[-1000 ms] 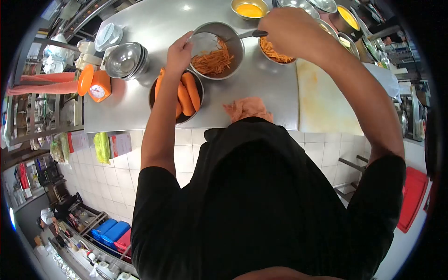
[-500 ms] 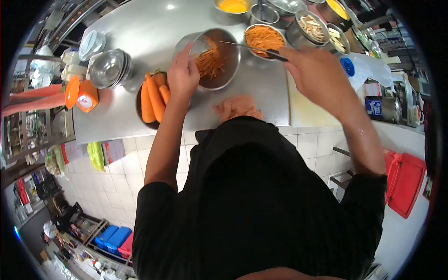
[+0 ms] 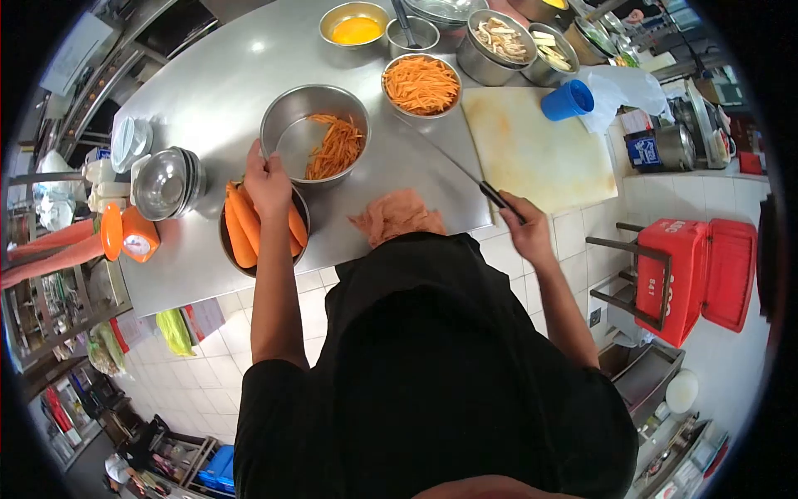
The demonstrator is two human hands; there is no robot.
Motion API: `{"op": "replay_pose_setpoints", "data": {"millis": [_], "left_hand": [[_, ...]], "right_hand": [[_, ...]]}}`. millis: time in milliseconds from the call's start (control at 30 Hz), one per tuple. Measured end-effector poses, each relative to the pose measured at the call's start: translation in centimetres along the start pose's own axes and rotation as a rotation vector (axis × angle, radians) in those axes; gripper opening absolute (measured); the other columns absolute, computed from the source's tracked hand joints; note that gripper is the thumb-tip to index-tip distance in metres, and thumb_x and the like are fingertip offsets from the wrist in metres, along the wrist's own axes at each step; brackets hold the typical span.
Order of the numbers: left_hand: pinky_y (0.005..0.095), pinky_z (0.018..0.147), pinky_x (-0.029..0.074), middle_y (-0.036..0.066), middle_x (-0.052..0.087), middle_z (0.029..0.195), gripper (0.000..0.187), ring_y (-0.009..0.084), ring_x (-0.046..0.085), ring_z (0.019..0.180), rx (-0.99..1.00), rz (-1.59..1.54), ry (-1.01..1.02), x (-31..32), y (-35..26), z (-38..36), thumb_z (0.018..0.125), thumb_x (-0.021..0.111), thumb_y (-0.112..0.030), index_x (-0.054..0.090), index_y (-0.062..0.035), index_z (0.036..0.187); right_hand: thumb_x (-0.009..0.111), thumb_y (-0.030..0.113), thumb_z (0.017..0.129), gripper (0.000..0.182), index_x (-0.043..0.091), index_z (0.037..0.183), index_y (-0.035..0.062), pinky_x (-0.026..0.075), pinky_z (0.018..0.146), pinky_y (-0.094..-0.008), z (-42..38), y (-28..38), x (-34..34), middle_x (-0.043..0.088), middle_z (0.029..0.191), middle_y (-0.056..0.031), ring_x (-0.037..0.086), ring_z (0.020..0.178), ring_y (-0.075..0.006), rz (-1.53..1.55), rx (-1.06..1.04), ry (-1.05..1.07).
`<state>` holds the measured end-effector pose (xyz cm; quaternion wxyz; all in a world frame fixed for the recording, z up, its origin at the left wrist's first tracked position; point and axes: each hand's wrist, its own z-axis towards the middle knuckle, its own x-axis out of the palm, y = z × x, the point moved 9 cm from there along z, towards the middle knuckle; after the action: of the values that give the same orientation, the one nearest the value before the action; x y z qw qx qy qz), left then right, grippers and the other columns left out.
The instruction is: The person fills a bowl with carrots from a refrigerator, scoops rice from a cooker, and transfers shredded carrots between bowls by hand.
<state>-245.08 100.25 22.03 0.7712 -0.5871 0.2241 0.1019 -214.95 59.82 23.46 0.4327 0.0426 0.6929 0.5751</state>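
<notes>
My left hand (image 3: 269,183) grips the near-left rim of a round steel bowl (image 3: 287,133). Orange carrot shreds (image 3: 337,145) lie on the right side of its bottom. Under my left wrist stands a darker bowl (image 3: 229,249) of whole carrots (image 3: 241,233), partly hidden by my forearm. My right hand (image 3: 530,229) is closed round the black handle of a long thin-bladed knife (image 3: 453,160); the blade points up and left over the steel table. Beyond its tip sits a smaller bowl (image 3: 424,113) heaped with carrot shreds. A crumpled pinkish cloth (image 3: 399,216) lies close to my body.
On the right are a cutting board (image 3: 540,145) and a blue cup (image 3: 568,101). Further back stand a bowl of yellow liquid (image 3: 356,32) and a pot of pale sliced food (image 3: 503,41). Stacked steel bowls (image 3: 166,185) and an orange scale (image 3: 137,237) are at left.
The bowl under my left hand has gone from tilted to level on the table. My right hand has drawn the knife out of the bowl, down towards the table's front edge.
</notes>
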Motion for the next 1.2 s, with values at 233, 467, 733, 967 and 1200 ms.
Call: {"op": "replay_pose_setpoints", "data": {"millis": [233,467,733,967,1200], "left_hand": [[0.0248,0.044,0.044,0.004,0.056,0.071,0.056,0.0101,0.052,0.053,-0.288,-0.292,0.097,1.0,0.1,-2.5,0.090,0.058,-0.003,0.037,0.0039,0.141],[0.0252,0.047,0.049,0.006,0.057,0.075,0.059,0.0110,0.054,0.055,-0.354,-0.433,0.277,3.5,-0.2,-9.9,0.091,0.058,-0.006,0.029,0.0057,0.141],[0.0232,0.057,0.048,0.005,0.054,0.090,0.048,0.0096,0.055,0.072,-0.194,-0.433,0.160,1.5,-2.1,-11.0,0.093,0.059,-0.009,0.038,0.0012,0.135],[0.0230,0.066,0.046,0.003,0.054,0.091,0.052,0.0084,0.053,0.080,-0.066,-0.427,0.029,-2.4,-4.6,-9.5,0.090,0.065,-0.013,0.041,0.0023,0.134],[0.0258,0.063,0.045,0.006,0.055,0.090,0.051,0.0125,0.054,0.076,0.103,-0.206,0.061,-1.5,-7.8,-8.0,0.084,0.071,-0.013,0.049,0.0021,0.128]], "right_hand": [[0.073,0.006,0.074,0.038,0.067,0.111,0.0098,0.049,0.078,-0.0415,-0.1,-2.0,7.1,0.061,0.105,-0.0107,0.061,0.091,-0.0320,-0.487,-0.216,-0.075],[0.068,0.024,0.088,0.041,0.058,0.116,-0.0040,0.050,0.062,-0.0318,4.9,2.2,7.7,0.065,0.087,-0.0138,0.062,0.072,-0.0249,0.055,0.027,-0.058],[0.055,0.019,0.090,0.035,0.054,0.115,-0.0057,0.054,0.055,-0.0329,11.8,3.4,21.1,0.064,0.089,-0.0146,0.065,0.069,-0.0206,0.529,0.561,0.492],[0.054,0.009,0.089,0.020,0.058,0.101,-0.0064,0.050,0.049,-0.0326,11.3,-3.4,25.2,0.063,0.084,-0.0145,0.062,0.061,-0.0212,0.785,0.443,0.269],[0.056,0.010,0.088,0.017,0.061,0.092,-0.0057,0.042,0.040,-0.0314,10.4,0.0,24.2,0.061,0.074,-0.0115,0.055,0.050,-0.0194,0.627,0.528,0.363]]}}
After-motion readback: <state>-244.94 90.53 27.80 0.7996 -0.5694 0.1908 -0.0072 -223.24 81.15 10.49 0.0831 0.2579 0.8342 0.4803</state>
